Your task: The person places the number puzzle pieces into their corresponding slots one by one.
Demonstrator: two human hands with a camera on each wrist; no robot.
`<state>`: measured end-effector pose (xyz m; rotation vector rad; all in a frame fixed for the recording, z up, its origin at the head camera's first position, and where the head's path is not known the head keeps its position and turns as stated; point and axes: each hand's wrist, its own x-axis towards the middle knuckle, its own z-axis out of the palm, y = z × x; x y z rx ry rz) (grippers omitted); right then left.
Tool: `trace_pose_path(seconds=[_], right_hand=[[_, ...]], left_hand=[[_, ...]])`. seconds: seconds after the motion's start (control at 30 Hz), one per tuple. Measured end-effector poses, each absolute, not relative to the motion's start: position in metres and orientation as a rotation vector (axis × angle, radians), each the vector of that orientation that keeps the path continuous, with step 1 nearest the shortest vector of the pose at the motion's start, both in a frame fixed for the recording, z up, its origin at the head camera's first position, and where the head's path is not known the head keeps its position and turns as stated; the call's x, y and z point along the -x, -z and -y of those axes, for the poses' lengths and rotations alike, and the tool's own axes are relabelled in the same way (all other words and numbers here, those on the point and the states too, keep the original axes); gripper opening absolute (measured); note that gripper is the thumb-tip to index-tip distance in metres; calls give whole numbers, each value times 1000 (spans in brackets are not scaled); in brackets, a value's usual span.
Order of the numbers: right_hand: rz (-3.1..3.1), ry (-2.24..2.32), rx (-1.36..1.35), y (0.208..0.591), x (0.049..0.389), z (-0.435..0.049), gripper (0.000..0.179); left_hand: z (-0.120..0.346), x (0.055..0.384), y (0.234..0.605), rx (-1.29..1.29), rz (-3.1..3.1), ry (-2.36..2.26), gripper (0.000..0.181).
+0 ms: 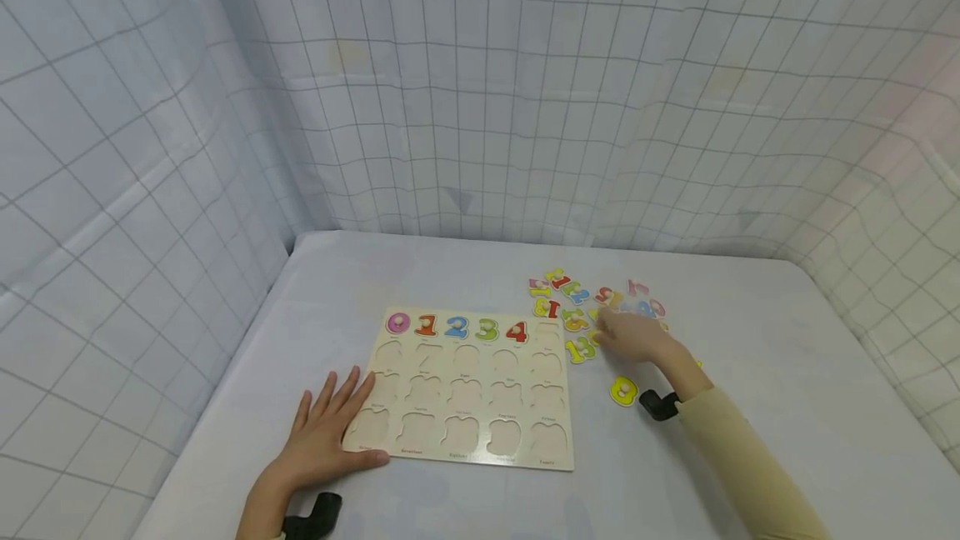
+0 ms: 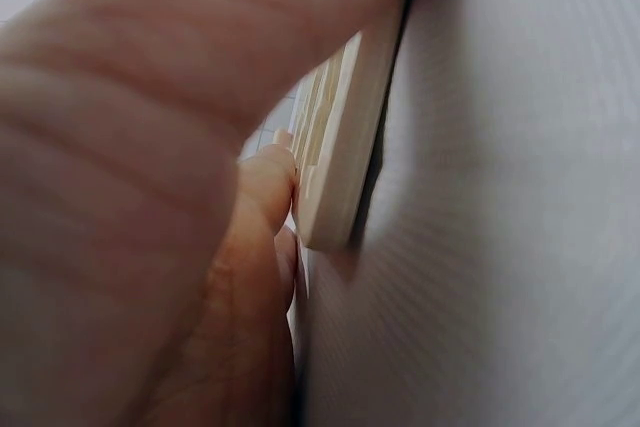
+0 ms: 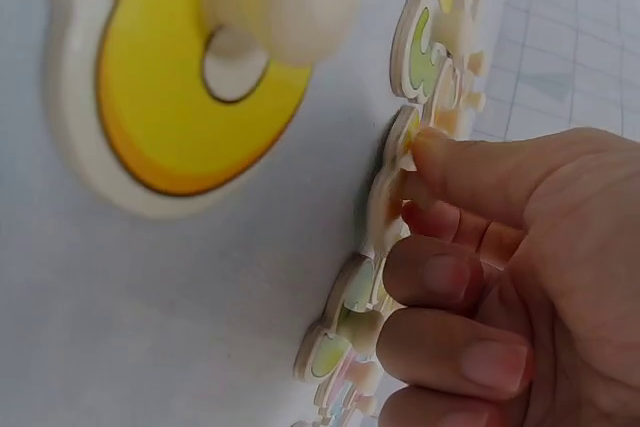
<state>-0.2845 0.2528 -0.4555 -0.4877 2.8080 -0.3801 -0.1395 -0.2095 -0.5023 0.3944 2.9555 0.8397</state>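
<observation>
A pale wooden number board [image 1: 527, 450] lies flat, with the pieces 0 [image 1: 397, 323], 1, 2, 3 and 4 set along its top row. My left hand [image 1: 326, 436] rests with spread fingers on the board's left edge, its thumb along the front edge. In the left wrist view the board's side [image 2: 340, 167] shows between thumb and fingers. To the right of the board, my right hand [image 1: 637, 336] reaches into the loose number pieces. Thumb and forefinger pinch a yellowish number piece [image 3: 408, 127] there; its figure is hidden. The other fingers are curled.
Loose number pieces lie around the right hand, among them a green-yellow 13 [image 1: 580, 349] and a blue-green piece [image 1: 575, 293]. Nearer sits a yellow knobbed piece [image 1: 623, 391], apart from the cluster. White grid-patterned cloth [image 1: 465, 107] hangs behind and beside the white table [image 1: 337, 273].
</observation>
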Motion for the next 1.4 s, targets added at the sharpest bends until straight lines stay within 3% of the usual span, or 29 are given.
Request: trace_pose_path(seconds=[0.9, 1.4], right_hand=[[-2882, 500, 586, 470, 294, -187, 32], [-2915, 444, 514, 472, 292, -175, 34]], left_hand=[[208, 139, 501, -387, -2961, -838, 105], [208, 139, 501, -382, -2963, -833, 106]])
